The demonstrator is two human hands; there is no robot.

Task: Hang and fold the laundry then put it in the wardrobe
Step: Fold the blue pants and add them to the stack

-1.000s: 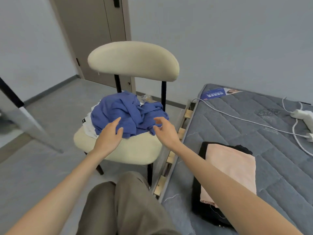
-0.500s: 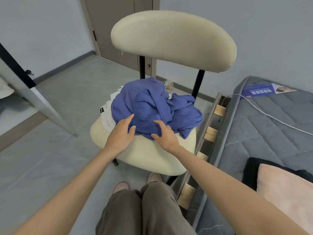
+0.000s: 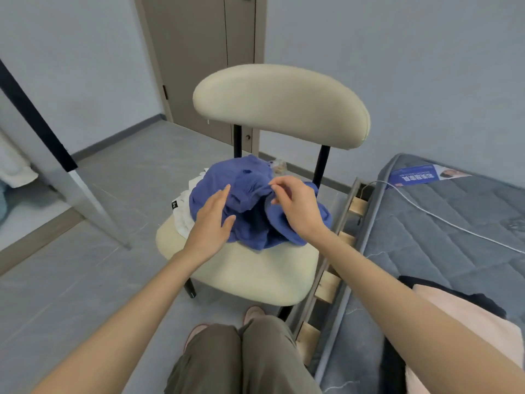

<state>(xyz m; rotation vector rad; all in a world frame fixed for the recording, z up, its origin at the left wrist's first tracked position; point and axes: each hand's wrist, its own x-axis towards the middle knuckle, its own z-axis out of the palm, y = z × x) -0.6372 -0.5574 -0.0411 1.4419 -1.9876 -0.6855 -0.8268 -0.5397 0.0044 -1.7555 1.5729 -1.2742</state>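
hands [image 3: 255,214] on blue garment [image 3: 250,191] – cream chair [image 3: 255,268]

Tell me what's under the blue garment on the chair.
White fabric with a small black tag pokes out on the left of the blue garment; how much lies beneath is covered.

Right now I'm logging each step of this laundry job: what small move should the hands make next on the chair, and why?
Probably close both hands on the blue garment and lift it clear. It lies crumpled on the chair seat, over white clothes. The left hand rests open on it; the right hand has fingers curled at a fold, with no firm grip visible.
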